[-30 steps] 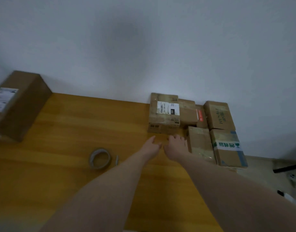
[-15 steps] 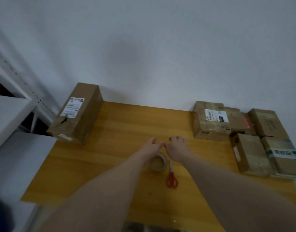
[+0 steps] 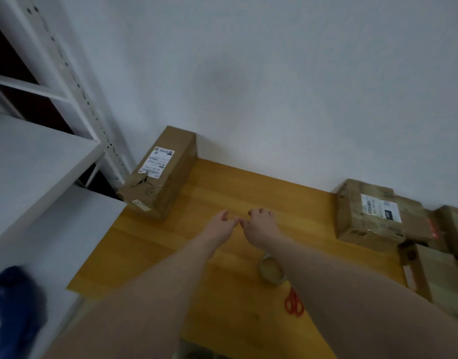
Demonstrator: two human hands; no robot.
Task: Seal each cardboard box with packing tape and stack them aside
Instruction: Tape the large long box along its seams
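Both hands hover empty over the bare orange-brown wooden tabletop (image 3: 287,193), thumbs nearly meeting: the left hand (image 3: 221,225) has relaxed, loosely spread fingers holding nothing, and the right hand (image 3: 261,225) has fingers loosely curled, also holding nothing. The long brown cardboard box with a white shipping label (image 3: 160,174) lies at about 10 o'clock from the hands, at the table's far-left corner, close to the white wall (image 3: 274,86) and just beside the upright of the white metal shelving (image 3: 75,81). Its long axis runs from 7 o'clock to 1 o'clock, the crumpled near end pointing toward the table's left edge, label uppermost. The roll of clear packing tape (image 3: 270,268) lies flat at 5 o'clock from the hands, partly hidden under the right forearm; the red-handled scissors (image 3: 294,304) lie nearer still to the viewer. A group of smaller brown cardboard boxes (image 3: 373,216) sits at 3 o'clock along the right side. Judged risks: the long box sits at the corner, so a one-ended pull could swing it off the left edge or against the shelving; its creased end may resist tape; the right forearm, passing over the roll, could knock it toward the scissors. Blur prevents reading the flap condition.
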